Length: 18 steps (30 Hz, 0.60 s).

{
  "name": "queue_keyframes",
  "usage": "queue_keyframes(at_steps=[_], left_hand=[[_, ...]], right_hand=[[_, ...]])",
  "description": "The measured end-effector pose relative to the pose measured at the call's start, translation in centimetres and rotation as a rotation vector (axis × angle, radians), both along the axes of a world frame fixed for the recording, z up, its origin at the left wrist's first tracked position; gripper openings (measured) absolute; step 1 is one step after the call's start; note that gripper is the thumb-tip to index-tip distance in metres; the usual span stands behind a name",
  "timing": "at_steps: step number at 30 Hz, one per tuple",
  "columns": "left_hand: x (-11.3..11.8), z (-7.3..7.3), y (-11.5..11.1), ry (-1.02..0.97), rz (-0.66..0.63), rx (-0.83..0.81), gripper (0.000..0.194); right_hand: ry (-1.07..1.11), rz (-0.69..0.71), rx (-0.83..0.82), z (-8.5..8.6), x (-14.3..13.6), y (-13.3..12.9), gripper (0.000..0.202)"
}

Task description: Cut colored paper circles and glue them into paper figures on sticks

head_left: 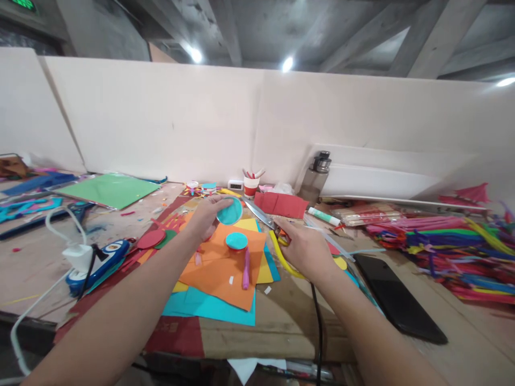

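Between the thumb and fingers of my left hand [207,213] is a round teal paper piece with a pale rim [230,212], raised above the table. My right hand [308,246] grips a pair of scissors [259,213]; the blades point up and left towards the teal piece, apart from it. A yellow curved part [281,257] shows beneath that hand. Below, a small red cup with a teal top [236,241] stands on orange paper [219,284], with a pink pen-like tool [246,271] beside it. Teal paper [209,308] lies underneath.
On the right are a black phone [398,297], a glue stick [324,216] and a pile of coloured pipe cleaners [442,241]. A grey bottle [316,177] stands by the white partition [161,118]. A blue power strip [96,268] lies on the left.
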<state>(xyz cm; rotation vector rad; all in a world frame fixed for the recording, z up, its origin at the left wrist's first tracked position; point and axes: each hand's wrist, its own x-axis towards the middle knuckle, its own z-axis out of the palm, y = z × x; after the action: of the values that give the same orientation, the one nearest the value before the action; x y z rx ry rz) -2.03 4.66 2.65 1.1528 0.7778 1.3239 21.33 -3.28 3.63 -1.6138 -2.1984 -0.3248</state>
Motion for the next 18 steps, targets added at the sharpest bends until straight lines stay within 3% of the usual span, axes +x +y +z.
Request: queue_keyframes(at_steps=[6, 18], left_hand=[[-0.01, 0.59, -0.36, -0.008, 0.011, -0.027, 0.028], [-0.21, 0.58, -0.19, 0.041, -0.027, -0.055, 0.034]], right_hand=[[-0.134, -0.010, -0.010, -0.66, 0.32, 0.36, 0.049], [-0.158, -0.009, -0.023, -0.57, 0.33, 0.47, 0.051]])
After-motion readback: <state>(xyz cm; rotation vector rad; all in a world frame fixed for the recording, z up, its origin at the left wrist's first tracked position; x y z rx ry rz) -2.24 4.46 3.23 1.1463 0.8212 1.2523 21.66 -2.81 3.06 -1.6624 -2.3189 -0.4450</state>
